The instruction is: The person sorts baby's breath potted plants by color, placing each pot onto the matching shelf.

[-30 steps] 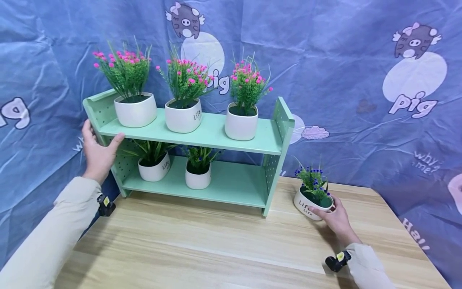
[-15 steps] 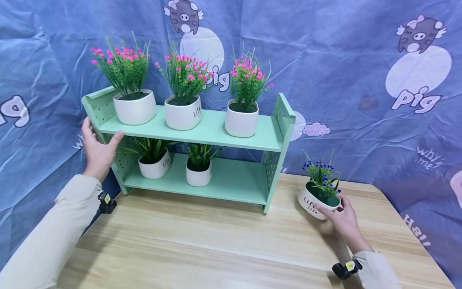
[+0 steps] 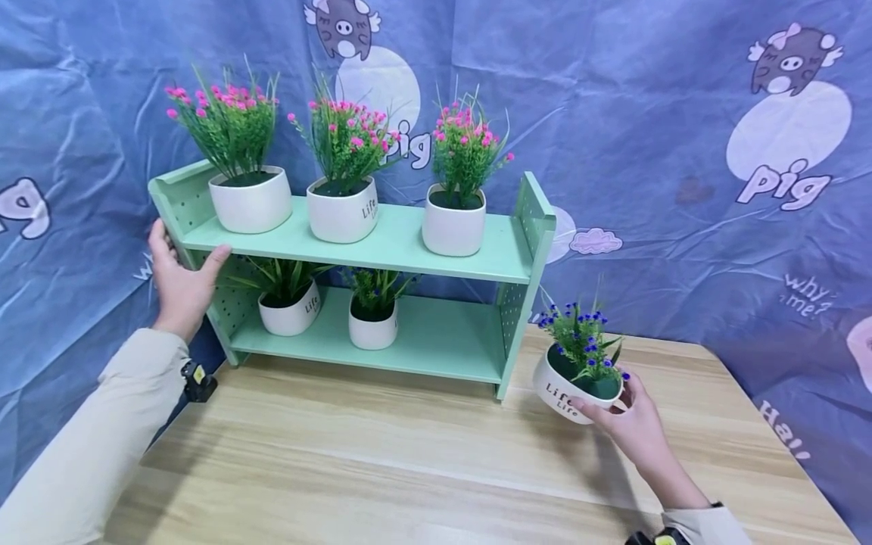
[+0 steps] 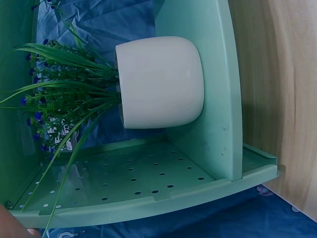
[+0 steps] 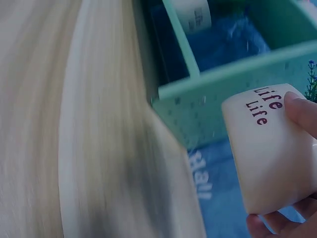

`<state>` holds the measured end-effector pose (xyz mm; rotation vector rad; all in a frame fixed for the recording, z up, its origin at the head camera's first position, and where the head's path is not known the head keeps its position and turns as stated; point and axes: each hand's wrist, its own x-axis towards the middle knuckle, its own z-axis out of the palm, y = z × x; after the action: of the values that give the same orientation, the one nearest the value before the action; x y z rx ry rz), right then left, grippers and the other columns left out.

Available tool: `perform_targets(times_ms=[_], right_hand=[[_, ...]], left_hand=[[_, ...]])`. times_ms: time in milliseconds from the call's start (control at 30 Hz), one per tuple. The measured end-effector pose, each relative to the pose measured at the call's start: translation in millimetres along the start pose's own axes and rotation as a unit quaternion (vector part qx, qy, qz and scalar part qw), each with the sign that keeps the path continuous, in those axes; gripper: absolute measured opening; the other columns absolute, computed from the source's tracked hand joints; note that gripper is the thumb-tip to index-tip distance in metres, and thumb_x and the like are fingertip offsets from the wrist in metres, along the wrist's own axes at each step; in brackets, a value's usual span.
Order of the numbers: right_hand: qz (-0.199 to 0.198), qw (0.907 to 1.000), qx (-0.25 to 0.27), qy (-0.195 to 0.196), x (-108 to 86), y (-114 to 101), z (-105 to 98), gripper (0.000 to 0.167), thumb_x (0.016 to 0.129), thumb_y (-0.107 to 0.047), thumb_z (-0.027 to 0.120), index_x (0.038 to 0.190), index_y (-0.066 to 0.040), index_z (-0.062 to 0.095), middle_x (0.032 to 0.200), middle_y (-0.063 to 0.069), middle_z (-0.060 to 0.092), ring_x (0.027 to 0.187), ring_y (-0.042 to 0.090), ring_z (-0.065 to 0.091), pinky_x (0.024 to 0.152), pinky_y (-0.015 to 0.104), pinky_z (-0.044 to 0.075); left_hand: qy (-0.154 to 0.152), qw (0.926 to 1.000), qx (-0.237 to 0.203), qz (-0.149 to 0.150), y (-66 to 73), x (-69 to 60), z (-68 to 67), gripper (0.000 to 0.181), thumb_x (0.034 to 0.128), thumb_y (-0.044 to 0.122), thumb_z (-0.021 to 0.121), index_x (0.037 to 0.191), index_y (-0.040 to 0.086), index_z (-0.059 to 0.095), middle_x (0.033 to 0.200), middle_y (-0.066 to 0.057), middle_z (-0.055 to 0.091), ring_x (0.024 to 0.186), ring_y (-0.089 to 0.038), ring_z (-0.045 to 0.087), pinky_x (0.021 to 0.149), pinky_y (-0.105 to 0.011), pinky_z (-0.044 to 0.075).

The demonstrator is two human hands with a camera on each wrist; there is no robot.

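Note:
My right hand (image 3: 639, 433) grips a white "Life" flowerpot (image 3: 555, 387) with small blue flowers, thumb on the front wall and fingers round the far side. The pot tilts above the table, just right of a green two-tier shelf (image 3: 409, 257). In the right wrist view this same flowerpot (image 5: 272, 153) is close to the shelf's perforated side panel (image 5: 218, 109). My left hand (image 3: 182, 294) holds the shelf's left side, with its thumb at the front edge. Inside the lower tier, the left wrist view has a white pot (image 4: 161, 82) with grassy leaves and blue flowers.
On the upper tier stand three white pots with pink flowers: left (image 3: 250, 204), middle (image 3: 343, 216) and right (image 3: 454, 227). Two pots, leafy (image 3: 289, 312) and blue-flowered (image 3: 373, 327), occupy the lower tier's left and middle. A blue printed cloth (image 3: 654, 151) hangs behind the wooden table (image 3: 381, 454).
My right hand has raised the blue-flowered pot off the table, first drifting slightly right, then moving left toward the shelf. The left hand has stayed on the shelf's side.

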<state>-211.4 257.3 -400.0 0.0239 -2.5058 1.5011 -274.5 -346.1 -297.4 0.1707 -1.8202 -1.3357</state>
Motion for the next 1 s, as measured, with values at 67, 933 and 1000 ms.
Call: perform_targets(times_ms=[67, 933, 1000], right_hand=[[-0.012, 0.9998, 0.011, -0.008, -5.3, -8, 4, 0.081, 0.078, -0.010, 0.079, 0.143, -0.001, 0.031, 0.124, 0.013, 0.050, 0.094, -0.009, 0.051, 0.080, 0.010, 0.045], [-0.036, 0.9964, 0.038, -0.066, -27.5, -41, 47, 0.090, 0.072, -0.012, 0.083, 0.145, -0.003, 0.031, 0.129, 0.022, 0.050, 0.103, 0.035, 0.058, 0.077, 0.024, 0.053], [-0.046, 0.9962, 0.038, -0.064, -27.6, -43, 53, 0.089, 0.072, -0.013, 0.084, 0.144, -0.003, 0.034, 0.127, 0.020, 0.052, 0.102, 0.028, 0.058, 0.079, 0.024, 0.052]], left_hand=[[0.002, 1.0000, -0.001, 0.001, -0.2, 0.4, -0.1, 0.082, 0.0839, 0.022, 0.073, 0.149, 0.026, 0.023, 0.142, -0.002, 0.036, 0.125, -0.014, 0.036, 0.107, -0.023, 0.026], [0.011, 0.9999, 0.001, 0.011, -1.3, -0.1, 0.8, 0.082, 0.0828, 0.022, 0.074, 0.148, 0.025, 0.025, 0.141, -0.002, 0.039, 0.124, -0.014, 0.038, 0.106, -0.021, 0.027], [0.011, 0.9999, 0.002, 0.011, -1.5, 0.0, 0.5, 0.082, 0.0829, 0.022, 0.074, 0.148, 0.025, 0.025, 0.141, -0.002, 0.039, 0.124, -0.014, 0.038, 0.106, -0.021, 0.027]])
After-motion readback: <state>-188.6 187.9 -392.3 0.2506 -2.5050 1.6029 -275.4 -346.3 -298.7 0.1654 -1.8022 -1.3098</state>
